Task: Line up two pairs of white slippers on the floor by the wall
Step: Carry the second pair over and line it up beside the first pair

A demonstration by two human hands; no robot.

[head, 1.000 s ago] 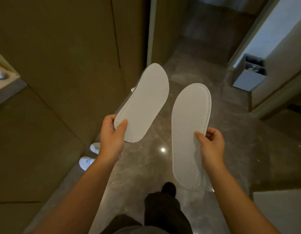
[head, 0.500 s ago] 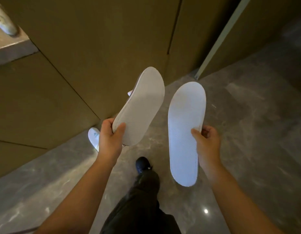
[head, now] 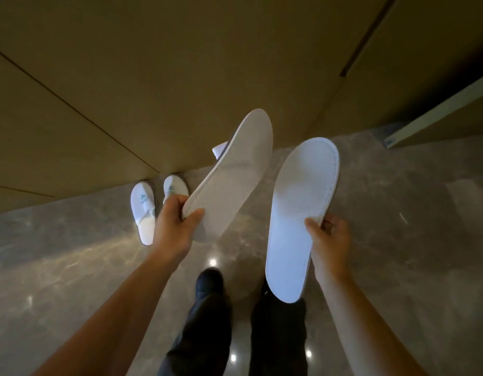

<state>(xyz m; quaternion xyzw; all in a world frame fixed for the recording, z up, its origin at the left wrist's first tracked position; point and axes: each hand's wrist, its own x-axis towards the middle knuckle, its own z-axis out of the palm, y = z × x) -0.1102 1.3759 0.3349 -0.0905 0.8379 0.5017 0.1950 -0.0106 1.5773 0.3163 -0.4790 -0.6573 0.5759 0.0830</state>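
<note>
My left hand (head: 175, 226) grips one white slipper (head: 234, 172) by its heel, ribbed sole facing me, toe tilted up toward the wall. My right hand (head: 329, 240) holds a second white slipper (head: 302, 210) by its edge, sole toward me, held upright in the air. A pair of white slippers stands on the floor with toes against the wall: the left one (head: 143, 210) is fully seen, the right one (head: 174, 187) is partly hidden behind my left hand.
A tan panelled wall (head: 153, 90) fills the upper view and meets the glossy grey marble floor (head: 397, 226). My dark trouser legs and one black shoe (head: 209, 280) are below the hands. A pale door frame (head: 438, 115) stands at the right.
The view has swung left and down toward the wall. The pair on the floor is now fully in sight. Both hands keep their slippers held up.
</note>
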